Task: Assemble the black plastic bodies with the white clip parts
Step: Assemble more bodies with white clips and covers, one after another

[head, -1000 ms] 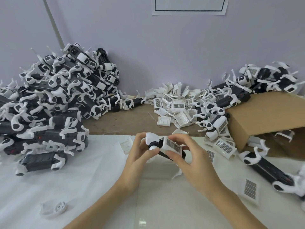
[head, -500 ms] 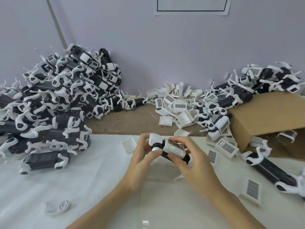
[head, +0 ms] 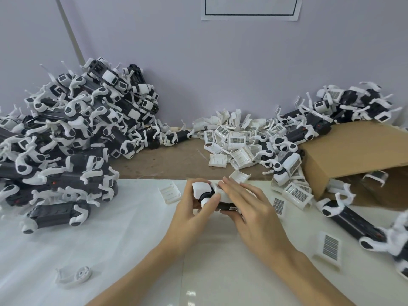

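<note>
On white sheet, left hand grips black body; right hand presses, fingers straight.

**Both hands meet at the centre**

The person's left hand reaches in from the lower left, forearm bare, its fingers and thumb curled around what it grips. The right hand comes in from the lower right, palm down, fingers nearly straight and lying flat over the top of the same held piece, touching the left fingertips.
</note>
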